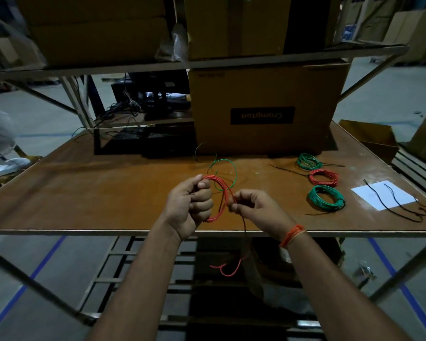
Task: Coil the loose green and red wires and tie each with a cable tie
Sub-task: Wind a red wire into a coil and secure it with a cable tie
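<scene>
Red wire coil [219,200], frame centre: light, springy, likely to unwind. Left hand [194,205] grips the bundle; right hand [253,207] pinches the trailing strand. Hold across all turns.

Three tied round wire coils [324,177] lie on the flat wooden table [108,193], right of the hands, before the big cardboard box [268,107].

Red coil [219,193]: its left side was hidden inside the left hand [191,205].
Dark strand below the right hand [253,207]: too thin to tell wire from cable tie.
Forearms: cut off by the bottom edge.
Top boxes [234,23]: cut off by the upper edge.
</scene>
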{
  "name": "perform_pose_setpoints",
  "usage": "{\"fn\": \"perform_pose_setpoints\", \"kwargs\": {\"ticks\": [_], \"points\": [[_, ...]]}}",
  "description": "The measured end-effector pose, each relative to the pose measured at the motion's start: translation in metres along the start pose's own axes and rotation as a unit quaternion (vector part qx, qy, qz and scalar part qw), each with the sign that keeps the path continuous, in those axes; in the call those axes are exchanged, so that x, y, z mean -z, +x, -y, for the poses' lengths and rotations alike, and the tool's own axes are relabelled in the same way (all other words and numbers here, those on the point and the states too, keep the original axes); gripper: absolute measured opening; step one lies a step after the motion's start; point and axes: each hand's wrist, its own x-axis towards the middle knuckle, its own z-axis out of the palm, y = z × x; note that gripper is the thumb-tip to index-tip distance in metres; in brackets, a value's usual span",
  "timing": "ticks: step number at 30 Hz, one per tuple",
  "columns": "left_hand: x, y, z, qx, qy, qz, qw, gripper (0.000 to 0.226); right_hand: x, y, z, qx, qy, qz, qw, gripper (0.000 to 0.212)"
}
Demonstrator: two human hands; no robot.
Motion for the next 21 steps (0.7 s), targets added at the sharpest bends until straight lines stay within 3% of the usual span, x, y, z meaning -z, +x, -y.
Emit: {"fn": "perform_pose_setpoints", "kwargs": {"ticks": [5, 10, 14, 18, 20, 21], "points": [[-0.006, -0.001, -0.015, -0.019, 0.016, 0.009, 1.000, 0.039, 0.000, 0.002, -0.015, -0.080, -0.026, 0.023, 0.996, 0.007], [-0.016, -0.005, -0.023, -0.030, 0.012, 0.012, 0.999, 0.038, 0.001, -0.007, -0.027, -0.099, -0.014, 0.030, 0.995, 0.014], [-0.016, -0.007, -0.026, -0.042, 0.012, 0.012, 0.999, 0.037, 0.002, -0.013, -0.017, -0.063, 0.146, 0.015, 0.987, 0.016], [-0.016, -0.008, -0.028, -0.048, 0.019, 0.011, 0.999, 0.037, 0.010, -0.020, -0.001, -0.067, 0.294, -0.009, 0.954, 0.015], [-0.018, -0.009, -0.027, -0.051, 0.025, 0.011, 0.998, 0.038, 0.007, -0.025, 0.007, -0.103, 0.232, -0.009, 0.967, 0.017], [-0.019, -0.008, -0.026, -0.050, 0.026, 0.012, 0.998, 0.038, 0.005, -0.029, 0.015, -0.131, 0.148, 0.000, 0.980, 0.016]]}}
